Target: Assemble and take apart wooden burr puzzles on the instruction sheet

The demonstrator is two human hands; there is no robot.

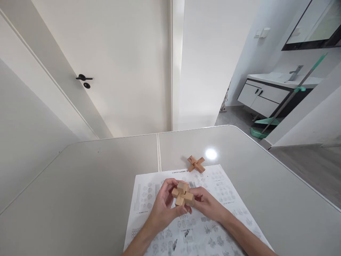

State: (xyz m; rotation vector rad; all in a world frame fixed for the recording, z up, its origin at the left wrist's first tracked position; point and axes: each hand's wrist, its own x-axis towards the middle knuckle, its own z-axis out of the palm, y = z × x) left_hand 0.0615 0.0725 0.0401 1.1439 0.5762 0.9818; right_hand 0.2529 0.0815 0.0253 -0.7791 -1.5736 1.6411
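Between my two hands is a light wooden burr puzzle (182, 195), made of interlocking square bars, held above a printed sheet. My left hand (165, 206) has its fingers and thumb closed round the puzzle's left and lower side. Gripping the right side, my right hand (204, 202) pinches a bar; some of its fingertips are hidden behind the wood. Beyond the hands, a darker wooden cross-shaped puzzle (196, 164) with markings on its bars lies at the sheet's far edge, apart from both hands.
The large white sheet (145, 197), with rows of small diagrams, lies on a grey table (87, 192) with a seam down its middle. Past the table's far edge stand a closed door (128, 71) and, at right, a washstand (263, 94) with a green-handled broom and dustpan.
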